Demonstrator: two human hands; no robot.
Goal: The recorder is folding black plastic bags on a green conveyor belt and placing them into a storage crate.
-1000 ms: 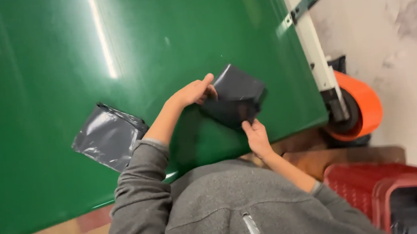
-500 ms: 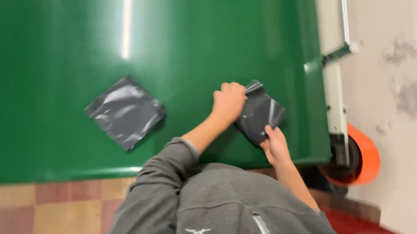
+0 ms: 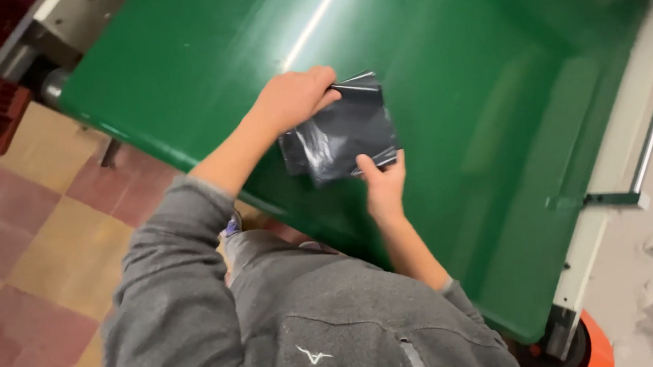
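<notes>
Our left hand point(image 3: 291, 99) now presses the dark plastic bag point(image 3: 342, 137) at 10 o'clock, fingers curled closed; our right hand point(image 3: 383, 187) pinches its 5 o'clock corner. The second bag has left view.

Bare green table surface point(image 3: 486, 83) lies open across the upper middle and right of the frame, bounded at the right edge by a pale frame rail point(image 3: 627, 150) and at the upper left by a grey metal block point(image 3: 67, 25).
</notes>
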